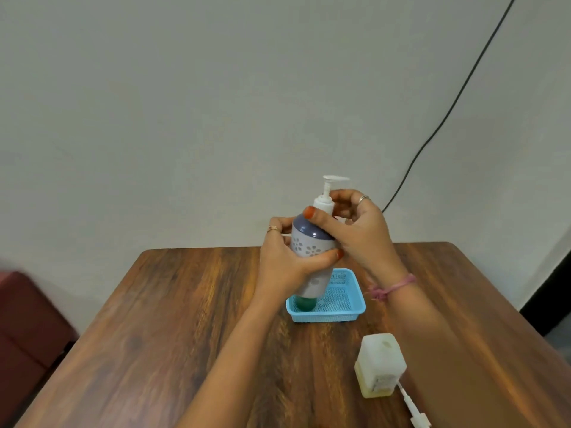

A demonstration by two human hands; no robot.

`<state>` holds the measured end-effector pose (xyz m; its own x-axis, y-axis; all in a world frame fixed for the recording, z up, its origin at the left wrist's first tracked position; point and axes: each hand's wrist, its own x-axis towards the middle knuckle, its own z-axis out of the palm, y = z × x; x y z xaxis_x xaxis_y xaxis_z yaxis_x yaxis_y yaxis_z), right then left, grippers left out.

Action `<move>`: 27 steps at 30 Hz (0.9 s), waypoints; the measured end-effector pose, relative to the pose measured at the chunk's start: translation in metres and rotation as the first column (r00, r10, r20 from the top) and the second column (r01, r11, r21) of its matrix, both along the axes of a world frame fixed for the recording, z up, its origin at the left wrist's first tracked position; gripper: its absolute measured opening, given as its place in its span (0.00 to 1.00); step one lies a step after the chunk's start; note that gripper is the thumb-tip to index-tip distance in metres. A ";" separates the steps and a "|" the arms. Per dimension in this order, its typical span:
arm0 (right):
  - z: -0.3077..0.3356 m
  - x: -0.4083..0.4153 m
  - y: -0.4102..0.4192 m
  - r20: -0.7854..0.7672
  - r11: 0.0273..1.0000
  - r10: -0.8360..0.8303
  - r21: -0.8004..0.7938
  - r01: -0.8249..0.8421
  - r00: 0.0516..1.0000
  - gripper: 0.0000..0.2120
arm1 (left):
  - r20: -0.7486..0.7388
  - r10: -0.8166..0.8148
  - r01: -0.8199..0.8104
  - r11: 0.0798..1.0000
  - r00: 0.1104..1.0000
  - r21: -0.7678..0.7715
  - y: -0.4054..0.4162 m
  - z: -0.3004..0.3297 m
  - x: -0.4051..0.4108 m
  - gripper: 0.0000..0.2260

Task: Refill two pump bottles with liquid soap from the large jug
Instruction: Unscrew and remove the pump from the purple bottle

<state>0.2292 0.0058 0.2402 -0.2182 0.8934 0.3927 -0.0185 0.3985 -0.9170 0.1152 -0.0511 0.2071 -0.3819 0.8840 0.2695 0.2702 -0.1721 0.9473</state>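
I hold a white pump bottle (312, 248) with a flower pattern, a grey-blue shoulder and a green base up above the blue basket (346, 304). My left hand (287, 261) is wrapped around its body. My right hand (355, 227) grips the white pump collar (324, 205) at the neck; the pump head points right. A squarish translucent container (380, 364) with yellowish liquid stands at the near right of the table, its top without a pump. A loose white pump (415, 407) with its tube lies on the table just in front of it.
The wooden table (185, 319) stands against a pale wall. A black cable (448, 118) runs down the wall at the right. A dark red seat (27, 329) sits to the left of the table.
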 end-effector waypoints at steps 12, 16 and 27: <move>0.000 0.003 0.003 -0.108 0.977 0.159 -0.129 -0.172 0.981 0.23 | 0.026 0.005 -0.005 1.000 1.000 -0.003 0.007 -0.002 -0.002 0.30; 0.000 -0.006 0.005 -0.101 0.996 -0.013 -0.087 0.004 0.995 0.13 | 0.014 -0.001 0.001 1.000 1.000 0.000 0.009 -0.002 0.000 0.29; 0.003 -0.007 0.005 -0.123 0.997 -0.024 -0.074 0.015 0.992 0.15 | 0.025 -0.001 0.001 1.000 1.000 0.017 0.010 0.001 0.002 0.28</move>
